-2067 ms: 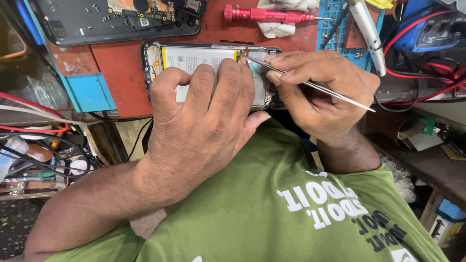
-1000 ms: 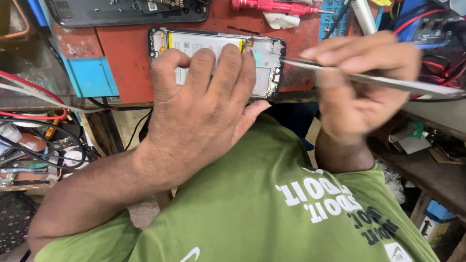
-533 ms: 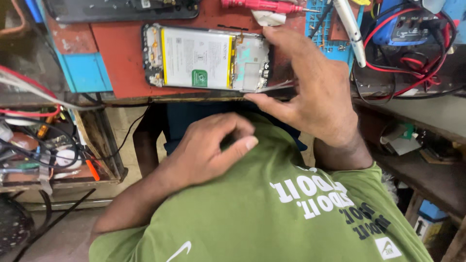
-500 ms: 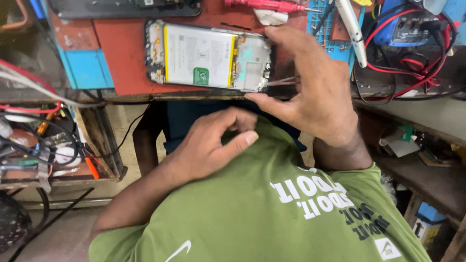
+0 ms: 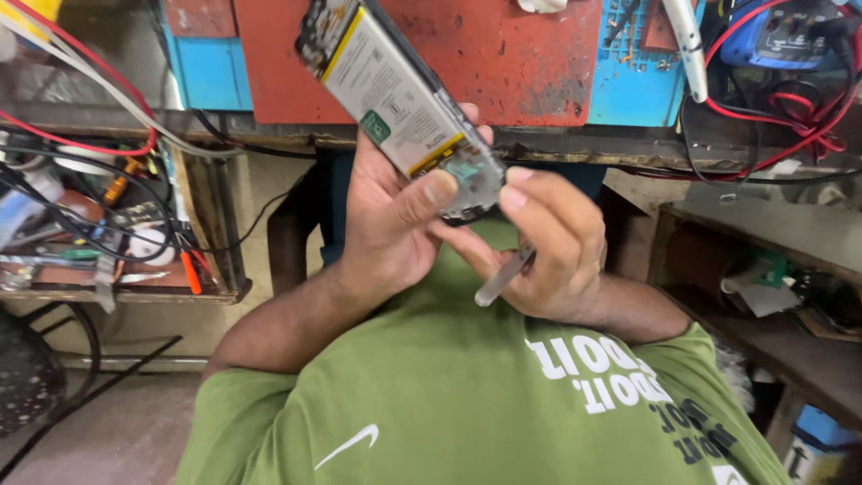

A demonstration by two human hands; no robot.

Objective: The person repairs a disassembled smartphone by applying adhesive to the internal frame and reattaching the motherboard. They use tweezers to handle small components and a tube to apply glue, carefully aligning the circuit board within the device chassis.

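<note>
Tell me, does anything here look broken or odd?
Yes: the phone in the left hand has no back cover, so its battery and circuitry show. The right hand holds tweezers. The red mat looks scuffed.

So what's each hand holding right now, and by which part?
Left hand grips the opened phone by its lower end. Right hand holds tweezers and touches that end.
</note>
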